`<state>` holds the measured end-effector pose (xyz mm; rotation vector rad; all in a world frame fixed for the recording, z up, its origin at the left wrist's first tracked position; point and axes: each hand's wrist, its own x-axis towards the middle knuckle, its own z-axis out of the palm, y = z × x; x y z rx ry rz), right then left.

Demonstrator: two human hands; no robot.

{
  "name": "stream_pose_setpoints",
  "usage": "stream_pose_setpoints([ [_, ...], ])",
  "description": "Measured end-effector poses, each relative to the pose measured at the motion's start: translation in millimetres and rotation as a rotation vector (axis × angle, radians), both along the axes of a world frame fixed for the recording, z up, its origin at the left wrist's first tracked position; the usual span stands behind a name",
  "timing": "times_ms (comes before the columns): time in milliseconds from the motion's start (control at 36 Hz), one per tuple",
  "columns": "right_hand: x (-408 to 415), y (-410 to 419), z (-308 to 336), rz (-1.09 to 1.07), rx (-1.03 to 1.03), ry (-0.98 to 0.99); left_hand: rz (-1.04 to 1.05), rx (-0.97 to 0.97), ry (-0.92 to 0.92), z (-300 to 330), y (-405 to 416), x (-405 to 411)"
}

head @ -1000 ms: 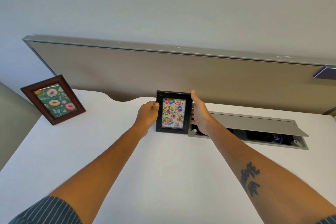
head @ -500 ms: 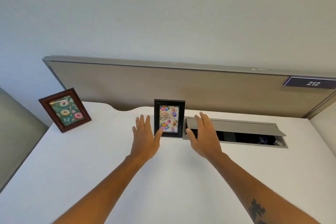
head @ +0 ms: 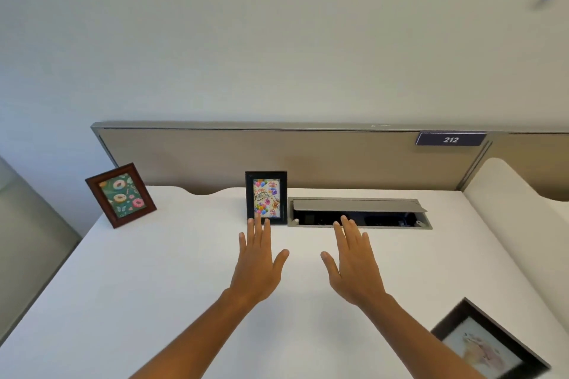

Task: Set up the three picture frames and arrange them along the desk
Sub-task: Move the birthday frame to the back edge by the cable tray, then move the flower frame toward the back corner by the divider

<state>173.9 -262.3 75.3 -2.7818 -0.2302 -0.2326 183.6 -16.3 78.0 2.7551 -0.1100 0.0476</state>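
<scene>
A black frame [head: 266, 197] with a birthday picture stands upright at the back middle of the white desk [head: 154, 280]. A brown wooden frame [head: 120, 195] with a donut picture stands at the back left corner, leaning back. A third dark frame [head: 489, 344] lies flat near the front right edge, partly cut off by the view. My left hand [head: 258, 264] hovers open in front of the black frame, its fingertips overlapping the frame's lower edge in the view. My right hand [head: 354, 261] is open beside it, empty.
An open cable hatch [head: 358, 212] with a raised grey lid sits in the desk right of the black frame. A tan partition [head: 277, 157] with a "212" sign [head: 451, 139] runs along the back. Another desk [head: 517, 212] adjoins at the right.
Both hands let go of the black frame and drew back toward me, fingers spread. The frame stays standing. The view has pulled back and the flat frame came into sight at the right.
</scene>
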Motion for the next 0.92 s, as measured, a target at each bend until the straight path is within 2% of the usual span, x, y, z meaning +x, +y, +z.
stream_pose_setpoints([
  [278,-86.0,-93.3,0.3,-0.198,0.037,0.004,-0.167,-0.052,0.028,-4.6,-81.7,-41.6],
  [528,-129.1,-169.8,16.2,-0.41,-0.01,0.053,-0.345,-0.165,0.09,-10.4,-181.2,-69.7],
  [722,-153.8,-212.9,16.3,-0.581,0.002,0.125,-0.45,-0.25,0.251,-8.9,-237.5,-88.4],
  [917,-177.8,-241.6,19.4,-0.757,0.194,0.175,-0.392,-0.402,0.452,-9.9,-273.4,-90.2],
])
